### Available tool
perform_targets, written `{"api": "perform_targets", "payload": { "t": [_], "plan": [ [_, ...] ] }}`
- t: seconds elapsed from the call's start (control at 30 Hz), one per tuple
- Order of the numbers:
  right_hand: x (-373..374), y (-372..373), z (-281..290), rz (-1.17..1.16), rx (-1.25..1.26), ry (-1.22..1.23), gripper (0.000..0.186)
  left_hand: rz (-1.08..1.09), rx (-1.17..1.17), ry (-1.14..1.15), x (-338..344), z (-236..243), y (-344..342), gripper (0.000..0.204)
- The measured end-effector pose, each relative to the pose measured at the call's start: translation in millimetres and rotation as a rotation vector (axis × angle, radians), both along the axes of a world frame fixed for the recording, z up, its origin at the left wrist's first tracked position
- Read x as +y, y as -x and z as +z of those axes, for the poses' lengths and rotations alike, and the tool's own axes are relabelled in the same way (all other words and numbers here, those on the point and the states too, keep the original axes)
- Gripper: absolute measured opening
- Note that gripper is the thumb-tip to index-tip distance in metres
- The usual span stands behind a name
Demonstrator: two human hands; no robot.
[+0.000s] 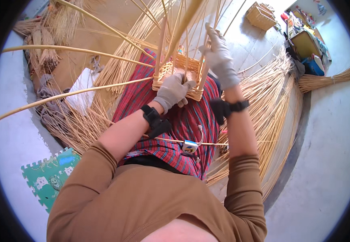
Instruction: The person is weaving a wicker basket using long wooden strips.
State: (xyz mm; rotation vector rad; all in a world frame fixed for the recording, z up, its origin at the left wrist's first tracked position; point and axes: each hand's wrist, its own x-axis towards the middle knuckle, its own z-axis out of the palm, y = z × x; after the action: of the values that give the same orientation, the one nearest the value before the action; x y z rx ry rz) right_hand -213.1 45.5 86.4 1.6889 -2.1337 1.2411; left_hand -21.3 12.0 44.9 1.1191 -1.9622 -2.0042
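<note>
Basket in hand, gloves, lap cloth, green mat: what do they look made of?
Basket: likely wicker or cane, smooth, slightly glossy; thin tan strands interlaced round upright stakes.
Gloves: probably knit fabric, matte grey; soft, close fit.
Lap cloth: woven fabric, matte; stripes and soft folds.
Green mat: likely foam; puzzle-cut edges, though texture is unclear.

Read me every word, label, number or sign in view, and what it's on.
None can be read.
Small white-and-blue item on plaid cloth: marking too small to read.
Green foam mat: white pictures, no readable words.
Clutter, upper right: too small and blurred.
Near woven basket: no text visible.
</note>
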Motion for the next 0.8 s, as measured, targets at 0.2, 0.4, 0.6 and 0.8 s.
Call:
{"api": "perform_targets", "payload": {
  "t": [0.2, 0.4, 0.6, 0.8],
  "plan": [
    [10.1, -13.9, -22.4, 0.136, -1.196, 0.262, 0.088, 0.011, -0.018, -0.038, -3.6, -1.9, -3.8, 0.026],
    [88.4, 8.1, -119.5, 0.204, -1.667, 0.796, 0.027, -0.088, -0.007, 0.046, -6.0, -0.7, -6.9, 0.030],
    [96.1, 2.6, -127.0, -0.110, -1.711, 1.066, 0.036, -0.087, 0.357, 1.144, 11.3, -4.0, -14.8, 0.069],
    [104.1, 3.7, -116.7, 0.460, -2.071, 1.221, 0.075, -0.393, 0.091, 1.193, 14.1, -24.5, -12.5, 0.074]
  ]
}}
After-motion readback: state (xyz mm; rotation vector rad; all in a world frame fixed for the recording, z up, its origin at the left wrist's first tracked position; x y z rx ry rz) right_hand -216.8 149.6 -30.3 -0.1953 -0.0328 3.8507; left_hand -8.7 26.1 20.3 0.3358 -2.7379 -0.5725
